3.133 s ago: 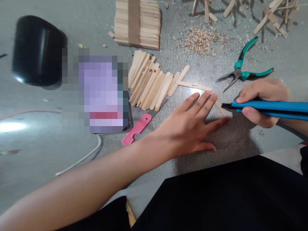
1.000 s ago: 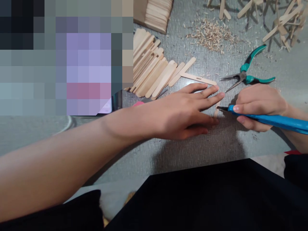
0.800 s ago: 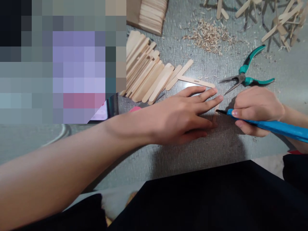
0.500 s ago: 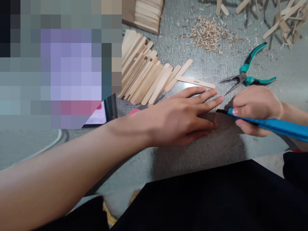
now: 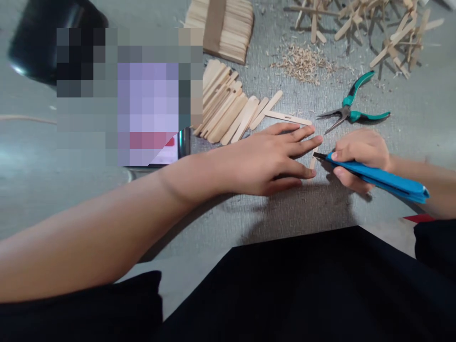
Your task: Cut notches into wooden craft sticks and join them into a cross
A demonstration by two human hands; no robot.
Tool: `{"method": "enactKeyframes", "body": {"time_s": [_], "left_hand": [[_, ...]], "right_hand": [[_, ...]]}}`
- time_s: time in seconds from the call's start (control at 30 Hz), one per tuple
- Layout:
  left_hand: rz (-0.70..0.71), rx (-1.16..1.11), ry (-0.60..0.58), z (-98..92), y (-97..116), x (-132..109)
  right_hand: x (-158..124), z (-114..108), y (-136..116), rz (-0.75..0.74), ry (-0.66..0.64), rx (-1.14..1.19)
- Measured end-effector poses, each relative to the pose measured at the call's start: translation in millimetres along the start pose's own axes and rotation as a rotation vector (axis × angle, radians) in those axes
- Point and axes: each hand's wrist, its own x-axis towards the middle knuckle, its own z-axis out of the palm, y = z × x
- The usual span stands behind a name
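Note:
My left hand (image 5: 265, 159) lies flat with its fingers spread, its fingertips pressing a craft stick (image 5: 313, 163) against the table. Most of that stick is covered by the fingers; a short length shows between them. My right hand (image 5: 363, 154) is closed round a blue utility knife (image 5: 388, 179), whose dark blade end meets the stick near my left fingertips. A slotted craft stick (image 5: 290, 118) lies just beyond my left hand. Needle-nose pliers (image 5: 345, 113) with teal and black handles rest with jaws apart, beyond my right hand.
A row of craft sticks (image 5: 223, 102) lies left of the slotted one, with a banded bundle (image 5: 231, 28) behind it. Wood shavings (image 5: 302, 61) form a heap farther back. Joined-stick pieces (image 5: 395, 42) stand at the back right. A phone (image 5: 167, 154), partly blurred, lies left.
The view has shifted, so the table things appear slightly moved. The knife's back end now shows, and more of the stick is visible between my left fingers.

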Motion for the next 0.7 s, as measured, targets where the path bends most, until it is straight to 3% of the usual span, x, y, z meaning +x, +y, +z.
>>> {"method": "enactKeyframes", "body": {"time_s": [0.1, 0.17, 0.33, 0.53, 0.7], "left_hand": [[-0.001, -0.005, 0.001, -1.9, 1.9, 0.8], [-0.005, -0.015, 0.010, -2.4, 2.5, 1.1], [0.000, -0.023, 0.024, -0.6, 1.2, 1.1], [0.002, -0.011, 0.036, 2.5, 0.2, 1.3], [0.011, 0.003, 0.035, 5.7, -2.0, 2.3]], "right_hand": [[7.4, 0.5, -4.8, -0.163, 0.348, 0.033], [13.1, -1.4, -8.9, -0.107, 0.403, 0.020], [17.8, -2.3, -9.4, -0.161, 0.271, -0.005], [10.9, 2.1, -3.9, -0.146, 0.248, -0.021], [14.6, -13.9, -7.9, -0.154, 0.109, 0.024]]}}
